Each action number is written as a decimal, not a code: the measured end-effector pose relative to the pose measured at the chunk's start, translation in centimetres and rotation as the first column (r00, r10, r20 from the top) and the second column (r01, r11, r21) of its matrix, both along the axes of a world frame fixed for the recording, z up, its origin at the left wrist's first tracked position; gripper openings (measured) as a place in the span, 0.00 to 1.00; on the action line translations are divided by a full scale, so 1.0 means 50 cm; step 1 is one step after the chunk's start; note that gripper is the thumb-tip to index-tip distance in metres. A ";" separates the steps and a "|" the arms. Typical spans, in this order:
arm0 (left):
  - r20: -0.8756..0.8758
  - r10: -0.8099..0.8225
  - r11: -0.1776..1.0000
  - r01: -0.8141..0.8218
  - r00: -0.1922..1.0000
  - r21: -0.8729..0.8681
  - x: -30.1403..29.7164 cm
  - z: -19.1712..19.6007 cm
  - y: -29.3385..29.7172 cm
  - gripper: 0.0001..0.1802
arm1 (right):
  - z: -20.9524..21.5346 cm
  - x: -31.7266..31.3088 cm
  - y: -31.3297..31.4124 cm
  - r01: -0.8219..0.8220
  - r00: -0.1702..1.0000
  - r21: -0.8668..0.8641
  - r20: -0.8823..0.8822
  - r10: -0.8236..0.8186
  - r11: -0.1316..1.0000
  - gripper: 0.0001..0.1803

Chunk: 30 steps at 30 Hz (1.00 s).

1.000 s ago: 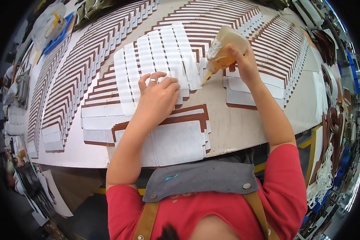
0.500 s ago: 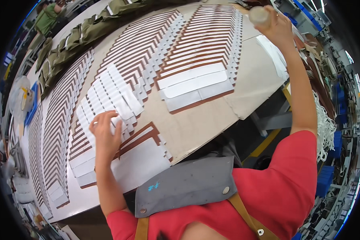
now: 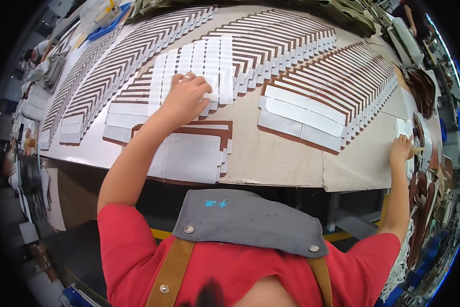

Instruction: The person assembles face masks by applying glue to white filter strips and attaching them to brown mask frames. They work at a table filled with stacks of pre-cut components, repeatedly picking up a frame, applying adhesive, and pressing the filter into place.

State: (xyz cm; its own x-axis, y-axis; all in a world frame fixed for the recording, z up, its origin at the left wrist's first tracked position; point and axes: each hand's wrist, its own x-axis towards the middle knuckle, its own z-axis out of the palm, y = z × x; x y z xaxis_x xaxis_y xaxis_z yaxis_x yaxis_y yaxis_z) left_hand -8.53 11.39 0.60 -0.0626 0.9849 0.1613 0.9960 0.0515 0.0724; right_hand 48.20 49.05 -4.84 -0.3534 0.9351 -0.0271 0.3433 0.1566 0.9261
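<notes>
My left hand rests with bent fingers on a group of white strips laid side by side on the long worktable. Just below it lies a stack of white panels with brown edges. My right hand is stretched far out to the table's right edge. Its fingers are closed on a small yellowish bottle tip; the rest of the bottle is hidden. An overlapping row of brown-edged white pieces lies between my hands.
More fanned rows of brown-and-white pieces cover the left and far table. Brown leather parts pile up at the right edge. Olive fabric items lie at the back. Another person is at the far left.
My right hand has dropped from a raised position at the far side down to the table's right edge. My left hand has stayed on the white strips. The view has swung to the right.
</notes>
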 end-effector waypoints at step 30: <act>0.642 -0.091 0.772 -0.353 0.761 0.528 0.003 0.171 -0.085 0.05 | 0.099 -0.738 -0.468 -0.852 -0.461 -0.072 -0.368 -0.808 0.519 0.33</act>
